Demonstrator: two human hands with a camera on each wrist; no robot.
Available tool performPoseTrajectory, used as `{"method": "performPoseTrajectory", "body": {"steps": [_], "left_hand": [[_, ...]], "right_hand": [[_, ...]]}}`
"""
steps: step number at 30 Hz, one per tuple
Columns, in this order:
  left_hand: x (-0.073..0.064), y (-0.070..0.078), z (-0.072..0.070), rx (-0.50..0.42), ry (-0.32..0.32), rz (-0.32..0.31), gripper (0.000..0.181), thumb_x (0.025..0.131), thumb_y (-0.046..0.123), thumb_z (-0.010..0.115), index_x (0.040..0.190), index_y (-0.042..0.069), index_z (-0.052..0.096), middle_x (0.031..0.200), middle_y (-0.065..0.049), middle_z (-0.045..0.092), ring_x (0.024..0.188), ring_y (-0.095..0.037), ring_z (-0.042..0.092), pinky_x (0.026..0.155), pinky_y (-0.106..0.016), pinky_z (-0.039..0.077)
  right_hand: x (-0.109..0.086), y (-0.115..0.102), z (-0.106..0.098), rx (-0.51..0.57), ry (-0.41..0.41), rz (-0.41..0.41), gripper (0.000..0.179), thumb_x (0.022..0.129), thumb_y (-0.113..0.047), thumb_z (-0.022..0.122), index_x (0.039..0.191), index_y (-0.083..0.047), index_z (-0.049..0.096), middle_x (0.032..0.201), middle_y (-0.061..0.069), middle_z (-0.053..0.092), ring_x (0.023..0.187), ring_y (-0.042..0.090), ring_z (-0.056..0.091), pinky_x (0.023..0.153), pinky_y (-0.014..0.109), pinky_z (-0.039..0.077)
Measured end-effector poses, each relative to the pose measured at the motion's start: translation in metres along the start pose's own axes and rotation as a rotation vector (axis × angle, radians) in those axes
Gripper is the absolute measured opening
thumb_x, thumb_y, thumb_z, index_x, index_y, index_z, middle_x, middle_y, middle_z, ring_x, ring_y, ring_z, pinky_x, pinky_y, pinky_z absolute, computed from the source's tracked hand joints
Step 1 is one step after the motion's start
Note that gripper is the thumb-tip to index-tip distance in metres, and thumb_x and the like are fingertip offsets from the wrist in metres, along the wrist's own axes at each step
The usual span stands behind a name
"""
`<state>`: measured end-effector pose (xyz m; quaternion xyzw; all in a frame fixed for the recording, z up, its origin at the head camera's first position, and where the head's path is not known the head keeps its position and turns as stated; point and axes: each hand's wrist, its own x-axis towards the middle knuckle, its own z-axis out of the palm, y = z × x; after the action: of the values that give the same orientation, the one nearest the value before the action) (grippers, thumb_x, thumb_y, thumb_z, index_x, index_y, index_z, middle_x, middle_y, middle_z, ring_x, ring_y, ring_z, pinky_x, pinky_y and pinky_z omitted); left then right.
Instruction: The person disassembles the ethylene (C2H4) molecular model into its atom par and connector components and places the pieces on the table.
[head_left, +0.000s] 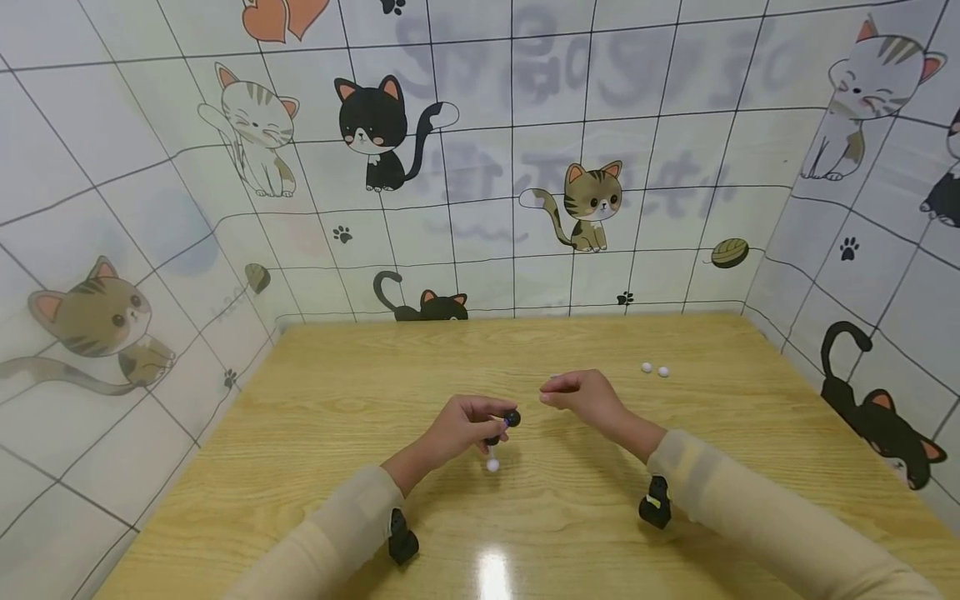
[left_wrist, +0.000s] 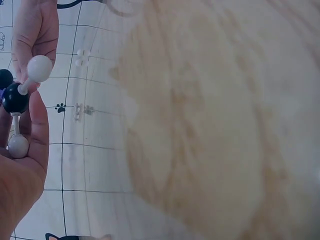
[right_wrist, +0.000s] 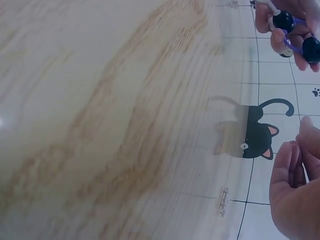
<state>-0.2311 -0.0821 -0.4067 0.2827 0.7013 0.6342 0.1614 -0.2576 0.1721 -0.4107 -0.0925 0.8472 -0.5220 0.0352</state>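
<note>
My left hand (head_left: 459,432) grips a ball-and-stick molecular model (head_left: 512,418). Black balls (right_wrist: 283,21) on it are joined by curved purple links (right_wrist: 294,44), and white balls (left_wrist: 39,68) stand out on short white sticks (left_wrist: 16,124). One white ball (head_left: 492,465) points down below the fingers. My right hand (head_left: 588,396) hovers a short way to the right, apart from the model. Its fingers (right_wrist: 285,165) are loosely bent with the thumb near them, and nothing shows between them.
Two loose white balls (head_left: 655,369) lie on the wooden table (head_left: 360,358) toward the back right. Small pale connector pieces (right_wrist: 224,201) lie near the far edge, partly behind the right hand in the head view. A cat-print sheet (head_left: 480,225) encloses the back and sides.
</note>
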Motion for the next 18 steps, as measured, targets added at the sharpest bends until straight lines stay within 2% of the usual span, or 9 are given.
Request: {"method": "performPoseTrajectory", "body": {"steps": [2,7,9,12,15,18], "left_hand": [[-0.001,0.004,0.001,0.005,-0.006,0.002,0.032,0.093,-0.001,0.061,0.124,-0.008,0.062,0.093,-0.031,0.067,0.092,-0.059,0.056,0.060,-0.032,0.055],[0.005,-0.012,-0.001,-0.008,-0.019,-0.020,0.035,0.091,-0.003,0.061,0.125,-0.009,0.061,0.102,-0.029,0.066,0.094,-0.060,0.055,0.059,-0.032,0.054],[0.008,-0.019,-0.001,-0.015,-0.018,-0.027,0.036,0.090,-0.003,0.062,0.126,-0.007,0.061,0.106,-0.025,0.065,0.093,-0.059,0.056,0.058,-0.030,0.053],[0.008,-0.021,-0.001,-0.004,-0.001,-0.022,0.035,0.090,-0.001,0.064,0.125,-0.004,0.063,0.109,-0.017,0.066,0.090,-0.056,0.058,0.056,-0.029,0.052],[0.008,-0.022,0.000,-0.006,0.014,-0.003,0.030,0.091,0.003,0.066,0.121,-0.002,0.065,0.103,-0.019,0.068,0.085,-0.045,0.064,0.057,-0.027,0.052],[0.009,-0.022,0.001,-0.022,0.014,0.020,0.025,0.091,0.005,0.067,0.114,-0.004,0.065,0.095,-0.020,0.070,0.081,-0.027,0.068,0.058,-0.026,0.052]], "right_hand": [[-0.002,-0.002,0.000,0.007,-0.002,-0.001,0.029,0.090,-0.019,0.073,0.110,0.002,0.071,0.103,0.006,0.070,0.091,0.021,0.064,0.084,0.048,0.050],[-0.006,-0.005,-0.001,0.044,-0.014,-0.007,0.028,0.090,-0.018,0.073,0.109,0.002,0.071,0.103,0.007,0.069,0.091,0.020,0.065,0.085,0.048,0.050],[-0.009,-0.006,0.000,0.062,-0.025,-0.022,0.029,0.089,-0.018,0.073,0.109,0.003,0.071,0.103,0.007,0.069,0.090,0.019,0.065,0.084,0.049,0.050],[-0.013,-0.008,0.001,0.094,-0.048,-0.067,0.028,0.088,-0.017,0.074,0.107,0.003,0.071,0.101,0.007,0.069,0.088,0.018,0.065,0.084,0.051,0.050],[-0.018,-0.010,0.004,0.120,-0.072,-0.127,0.025,0.088,-0.015,0.074,0.106,0.003,0.072,0.099,0.008,0.069,0.087,0.018,0.065,0.083,0.051,0.051],[-0.020,-0.011,0.007,0.140,-0.097,-0.181,0.026,0.087,-0.013,0.075,0.107,0.004,0.071,0.098,0.009,0.069,0.085,0.018,0.065,0.080,0.044,0.054]]}}
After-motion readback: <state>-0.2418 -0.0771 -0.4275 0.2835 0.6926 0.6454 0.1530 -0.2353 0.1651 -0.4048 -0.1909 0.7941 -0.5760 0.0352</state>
